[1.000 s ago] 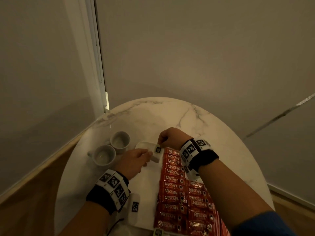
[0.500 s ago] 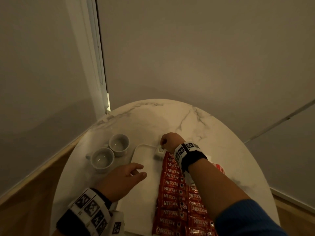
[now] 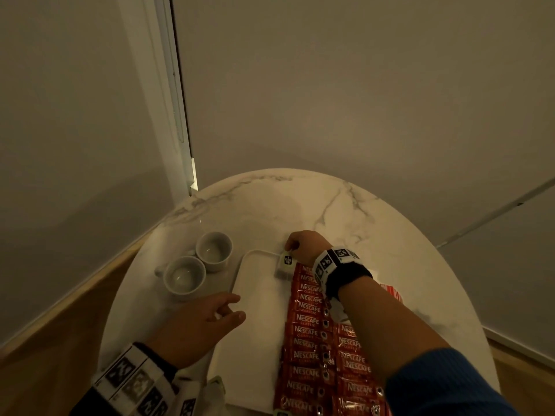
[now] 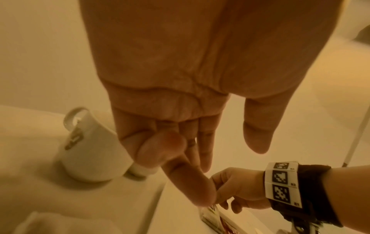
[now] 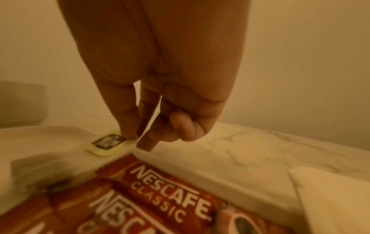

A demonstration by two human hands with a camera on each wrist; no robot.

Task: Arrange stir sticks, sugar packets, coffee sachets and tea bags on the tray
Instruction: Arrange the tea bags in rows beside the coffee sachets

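A white tray point(image 3: 255, 253) lies on the marble table, with several red Nescafe sachets point(image 3: 309, 325) in rows along its right side. At the tray's far end lies a tea bag point(image 3: 282, 270) beside the top sachet. My right hand point(image 3: 290, 247) is over that far corner and its fingertips point(image 5: 128, 132) pinch the tea bag's tag point(image 5: 108, 142). My left hand point(image 3: 229, 309) hovers with fingers spread over the tray's left rim, holding nothing; the left wrist view shows its palm point(image 4: 170, 79) bare. A red-striped packet point(image 3: 390, 291) lies on the table right of my right forearm.
Two white cups point(image 3: 213, 250) point(image 3: 183, 276) stand on the table left of the tray, close to my left hand. Pale packets point(image 3: 192, 397) show at the bottom edge by my left wrist. The round table point(image 3: 330, 205) sits against a wall corner.
My left hand let go of the tea bag and drew back toward me, fingers spread. My right hand stayed at the tray's far corner, holding the tag, and the tea bag now lies there.
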